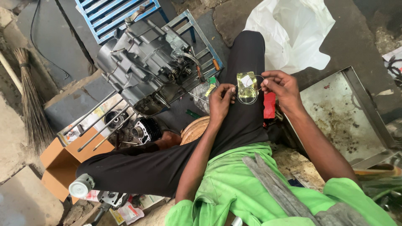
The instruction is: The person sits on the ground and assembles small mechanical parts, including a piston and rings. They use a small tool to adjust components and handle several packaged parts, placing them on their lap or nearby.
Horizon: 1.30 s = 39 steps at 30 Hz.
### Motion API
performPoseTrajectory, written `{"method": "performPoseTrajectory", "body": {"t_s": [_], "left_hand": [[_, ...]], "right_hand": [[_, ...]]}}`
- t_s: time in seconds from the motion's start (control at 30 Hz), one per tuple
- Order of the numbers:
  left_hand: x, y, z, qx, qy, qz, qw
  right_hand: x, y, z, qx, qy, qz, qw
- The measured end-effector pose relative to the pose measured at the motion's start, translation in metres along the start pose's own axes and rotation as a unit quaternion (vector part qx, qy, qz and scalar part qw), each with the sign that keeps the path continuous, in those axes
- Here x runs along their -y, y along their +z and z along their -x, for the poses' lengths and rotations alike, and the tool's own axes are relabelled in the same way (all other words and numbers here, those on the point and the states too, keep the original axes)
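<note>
My left hand and my right hand together hold a small clear plastic packet with a yellowish tint and thin metal rings in it, above my right knee in black trousers. The left fingers pinch its left edge, the right fingers pinch its right edge and a ring. A grey motorcycle engine with long studs pointing down-left rests on a blue metal stand just left of my hands.
A red packet lies beside my right knee. A stained metal tray is at right, a white plastic bag beyond it. An open cardboard box, a ribbed cylinder and a broom are at left.
</note>
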<state>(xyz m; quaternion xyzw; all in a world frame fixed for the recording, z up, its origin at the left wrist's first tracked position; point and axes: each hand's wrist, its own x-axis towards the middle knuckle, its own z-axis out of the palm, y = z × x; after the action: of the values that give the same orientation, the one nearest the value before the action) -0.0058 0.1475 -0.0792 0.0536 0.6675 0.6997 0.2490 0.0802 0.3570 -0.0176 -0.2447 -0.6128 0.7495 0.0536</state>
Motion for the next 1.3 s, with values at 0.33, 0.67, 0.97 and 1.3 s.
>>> {"method": "performPoseTrajectory", "body": {"t_s": [0.33,0.67,0.97,1.3], "left_hand": [[-0.001,-0.001,-0.001,-0.003,-0.009,-0.009,1.000],[0.002,-0.001,0.000,0.001,-0.004,-0.007,1.000],[-0.031,0.000,0.009,-0.011,0.006,-0.109,0.994],[-0.107,-0.016,0.036,-0.078,0.114,-0.216,0.967]], "right_hand": [[-0.004,0.004,-0.003,0.006,0.013,-0.013,1.000],[-0.003,0.002,-0.004,-0.002,0.007,-0.004,1.000],[0.009,0.017,-0.001,0.005,-0.047,-0.004,0.999],[0.062,0.062,0.022,0.062,-0.121,0.025,0.990]]}}
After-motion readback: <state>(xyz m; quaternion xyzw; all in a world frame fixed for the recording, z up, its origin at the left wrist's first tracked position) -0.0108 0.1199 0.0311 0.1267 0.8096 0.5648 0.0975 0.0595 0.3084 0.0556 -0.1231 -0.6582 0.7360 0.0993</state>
